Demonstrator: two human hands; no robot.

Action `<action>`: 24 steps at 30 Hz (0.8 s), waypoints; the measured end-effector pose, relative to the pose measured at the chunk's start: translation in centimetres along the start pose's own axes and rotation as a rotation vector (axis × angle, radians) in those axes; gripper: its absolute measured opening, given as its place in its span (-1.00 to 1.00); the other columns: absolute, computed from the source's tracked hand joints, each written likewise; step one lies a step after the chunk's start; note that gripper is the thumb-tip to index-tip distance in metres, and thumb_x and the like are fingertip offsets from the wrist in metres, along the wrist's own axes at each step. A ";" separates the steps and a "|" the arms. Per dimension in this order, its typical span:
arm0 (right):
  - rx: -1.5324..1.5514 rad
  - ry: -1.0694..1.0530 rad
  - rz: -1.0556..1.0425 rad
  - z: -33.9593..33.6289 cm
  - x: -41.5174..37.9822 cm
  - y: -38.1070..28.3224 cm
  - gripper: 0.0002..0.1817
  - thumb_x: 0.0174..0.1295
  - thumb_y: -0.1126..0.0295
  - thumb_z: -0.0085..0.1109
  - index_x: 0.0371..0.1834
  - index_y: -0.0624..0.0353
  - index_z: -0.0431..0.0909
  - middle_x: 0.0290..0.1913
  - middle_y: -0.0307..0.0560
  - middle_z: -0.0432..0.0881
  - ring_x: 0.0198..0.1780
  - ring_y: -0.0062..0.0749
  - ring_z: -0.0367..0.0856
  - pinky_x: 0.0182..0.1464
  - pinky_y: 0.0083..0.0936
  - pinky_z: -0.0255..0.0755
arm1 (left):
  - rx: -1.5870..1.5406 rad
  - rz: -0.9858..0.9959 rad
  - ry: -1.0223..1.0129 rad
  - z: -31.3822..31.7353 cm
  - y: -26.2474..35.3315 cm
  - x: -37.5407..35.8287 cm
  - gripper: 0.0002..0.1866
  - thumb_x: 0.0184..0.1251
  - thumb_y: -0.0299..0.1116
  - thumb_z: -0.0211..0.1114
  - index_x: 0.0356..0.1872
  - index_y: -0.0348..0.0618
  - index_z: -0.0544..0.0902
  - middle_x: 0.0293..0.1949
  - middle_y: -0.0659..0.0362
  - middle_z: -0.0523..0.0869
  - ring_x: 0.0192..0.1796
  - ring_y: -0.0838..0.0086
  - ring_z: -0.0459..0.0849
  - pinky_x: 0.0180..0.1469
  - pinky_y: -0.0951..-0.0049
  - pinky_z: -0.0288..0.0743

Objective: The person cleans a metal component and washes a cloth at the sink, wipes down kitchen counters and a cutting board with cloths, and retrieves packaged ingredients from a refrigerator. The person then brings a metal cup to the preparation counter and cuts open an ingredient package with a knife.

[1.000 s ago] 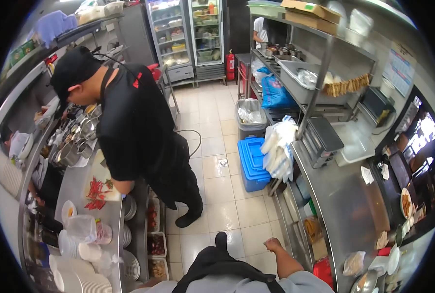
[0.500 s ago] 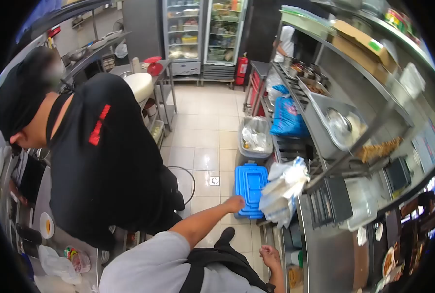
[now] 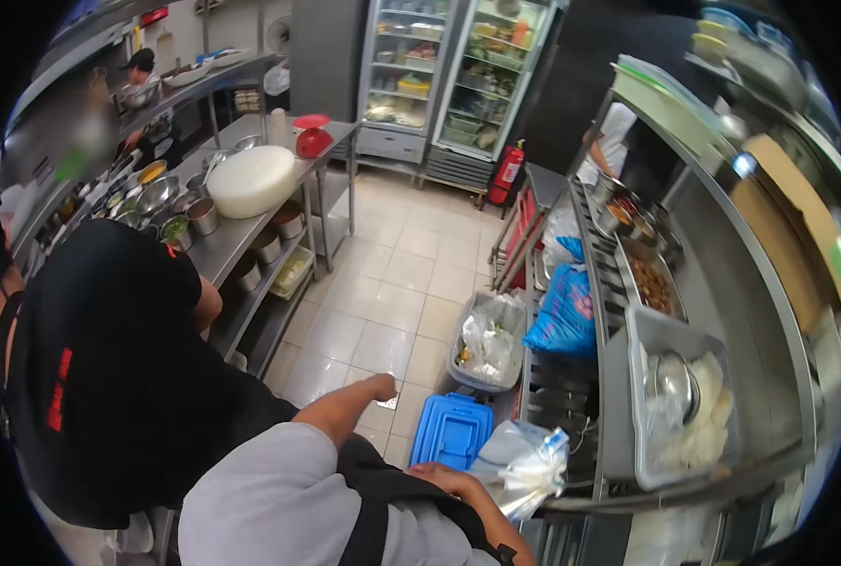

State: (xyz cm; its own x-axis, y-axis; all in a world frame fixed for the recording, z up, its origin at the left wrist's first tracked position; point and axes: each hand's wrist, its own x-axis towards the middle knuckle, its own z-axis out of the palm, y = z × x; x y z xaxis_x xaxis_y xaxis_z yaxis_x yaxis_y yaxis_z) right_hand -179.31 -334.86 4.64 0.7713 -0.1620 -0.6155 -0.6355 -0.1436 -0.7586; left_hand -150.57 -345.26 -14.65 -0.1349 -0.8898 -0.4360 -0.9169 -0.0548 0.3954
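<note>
Moved nearer to grey tub (image 3: pixel 633 424) than before, holding left hand (image 3: pixel 378 386) curled closed and right hand (image 3: pixel 444 477), opening impossible to tell, near plastic bag (image 3: pixel 526 464).

1. Looks like a restaurant kitchen.
2. Has tall glass-door fridges (image 3: pixel 406 75) stocked with food (image 3: pixel 413 88).
3. Lines metal pots (image 3: pixel 202 218) along a steel counter (image 3: pixel 234 236).
4. Keeps a tray (image 3: pixel 628 247) of brown chunks (image 3: pixel 651 286) on a rack (image 3: pixel 603 247).

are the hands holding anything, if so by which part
No held object shows in the left hand or the right hand; both palms are hidden, so a hold cannot be ruled out.
</note>
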 end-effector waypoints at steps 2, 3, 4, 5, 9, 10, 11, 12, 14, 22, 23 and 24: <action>-0.003 -0.121 0.003 -3.3 2.7 0.9 -0.43 0.44 -0.05 -0.19 0.19 0.19 0.52 0.12 0.02 0.61 0.17 -0.29 0.52 0.26 -0.42 0.28 | -0.076 -0.180 0.054 -1.6 -4.0 1.2 -0.60 0.19 -0.15 0.18 -0.30 -0.38 0.71 -0.11 -0.23 0.68 -0.01 -0.02 0.67 0.08 0.14 0.53; -0.025 -0.153 -0.008 -5.0 3.6 0.7 -0.40 0.45 -0.07 -0.23 0.24 0.19 0.47 0.18 0.00 0.57 0.23 -0.27 0.47 0.31 -0.43 0.23 | -0.080 -0.189 0.063 -2.5 -5.7 2.3 -0.60 0.19 -0.15 0.18 -0.30 -0.38 0.71 -0.11 -0.23 0.68 -0.01 -0.02 0.67 0.08 0.14 0.53; -0.047 -0.185 -0.017 -6.7 4.7 0.6 -0.37 0.45 -0.09 -0.26 0.29 0.19 0.43 0.25 -0.02 0.52 0.29 -0.26 0.42 0.35 -0.44 0.18 | -0.068 -0.218 0.041 -3.0 -7.1 3.4 -0.59 0.20 -0.14 0.17 -0.30 -0.37 0.71 -0.10 -0.22 0.68 -0.01 -0.02 0.66 0.08 0.15 0.53; 0.028 -0.220 0.007 -8.0 7.1 2.5 -0.35 0.44 -0.12 -0.25 0.35 0.17 0.37 0.33 -0.04 0.44 0.36 -0.27 0.34 0.39 -0.45 0.13 | -0.058 -0.247 0.017 -3.0 -8.5 4.6 -0.58 0.21 -0.13 0.16 -0.29 -0.36 0.71 -0.10 -0.22 0.68 -0.01 -0.02 0.66 0.08 0.15 0.52; 0.111 -0.224 0.117 -12.6 16.8 8.0 -0.32 0.43 -0.11 -0.20 0.41 0.18 0.28 0.33 0.00 0.42 0.35 -0.27 0.34 0.38 -0.41 0.15 | -0.123 -0.039 -0.137 -10.2 -7.1 6.1 -0.63 0.18 -0.14 0.09 -0.42 -0.21 0.74 -0.28 -0.15 0.72 -0.20 -0.06 0.69 -0.09 0.03 0.54; 0.055 -0.245 -0.245 -12.9 21.7 13.5 -0.36 0.41 -0.06 -0.13 0.36 0.20 0.32 0.31 0.00 0.45 0.32 -0.26 0.36 0.35 -0.38 0.18 | -0.227 0.058 -0.064 -10.7 -7.7 7.2 -0.65 0.18 -0.16 0.08 -0.43 -0.19 0.73 -0.33 -0.14 0.72 -0.24 -0.05 0.69 -0.13 0.00 0.53; 0.098 -0.207 -0.143 -15.1 22.9 12.5 -0.36 0.41 -0.06 -0.13 0.36 0.20 0.32 0.31 0.00 0.45 0.31 -0.26 0.36 0.35 -0.38 0.19 | -0.351 -0.023 -0.083 -9.5 -8.9 10.0 -0.67 0.22 -0.19 0.06 -0.38 -0.17 0.73 -0.28 -0.14 0.71 -0.19 -0.02 0.69 -0.10 0.01 0.52; 0.143 -0.155 -0.058 -17.4 24.6 11.2 -0.36 0.40 -0.06 -0.12 0.36 0.20 0.33 0.31 0.00 0.45 0.31 -0.26 0.36 0.35 -0.38 0.19 | -0.127 0.318 -0.016 -7.6 -11.6 13.6 -0.67 0.27 -0.19 0.05 -0.29 -0.19 0.70 -0.20 -0.14 0.69 -0.13 -0.02 0.66 -0.05 0.01 0.50; 0.204 -0.070 0.023 -22.7 27.7 8.5 -0.36 0.40 -0.06 -0.12 0.35 0.20 0.33 0.30 0.00 0.45 0.31 -0.26 0.36 0.35 -0.38 0.19 | -0.190 0.377 -0.193 -9.4 -12.0 16.3 -0.60 0.33 -0.06 0.06 -0.28 -0.20 0.69 -0.16 -0.11 0.69 -0.15 -0.01 0.64 -0.05 0.07 0.49; 0.311 0.207 0.064 -44.6 32.7 -4.0 -0.37 0.39 -0.04 -0.08 0.33 0.20 0.35 0.29 0.01 0.46 0.29 -0.26 0.37 0.35 -0.37 0.20 | -0.181 0.177 -0.221 -27.1 -13.9 16.4 -0.71 0.06 -0.18 0.33 -0.29 -0.18 0.65 -0.37 0.00 0.72 -0.28 0.10 0.70 -0.16 0.13 0.57; 0.328 0.235 0.056 -46.5 32.8 -5.3 -0.37 0.39 -0.04 -0.08 0.33 0.20 0.35 0.29 0.01 0.46 0.29 -0.26 0.38 0.34 -0.37 0.20 | -0.109 0.020 -0.048 -28.4 -14.8 17.3 -0.71 0.02 -0.22 0.31 -0.27 -0.17 0.63 -0.32 -0.05 0.71 -0.23 0.04 0.70 -0.14 0.09 0.57; 0.346 0.266 0.048 -48.4 32.7 -6.4 -0.38 0.38 -0.04 -0.07 0.33 0.21 0.35 0.29 0.01 0.46 0.29 -0.26 0.38 0.34 -0.37 0.20 | -0.104 0.015 -0.041 -29.6 -15.6 18.3 -0.71 0.02 -0.22 0.31 -0.27 -0.17 0.63 -0.32 -0.05 0.71 -0.23 0.04 0.70 -0.14 0.09 0.57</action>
State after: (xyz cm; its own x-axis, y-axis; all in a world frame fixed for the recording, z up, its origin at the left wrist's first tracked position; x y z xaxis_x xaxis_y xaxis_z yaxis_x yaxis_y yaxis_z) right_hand -151.65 -386.47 -0.31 0.6765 -0.4130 -0.6097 -0.5867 0.1981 -0.7852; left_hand -127.57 -374.13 -4.85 -0.1651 -0.8719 -0.4610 -0.8711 -0.0902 0.4828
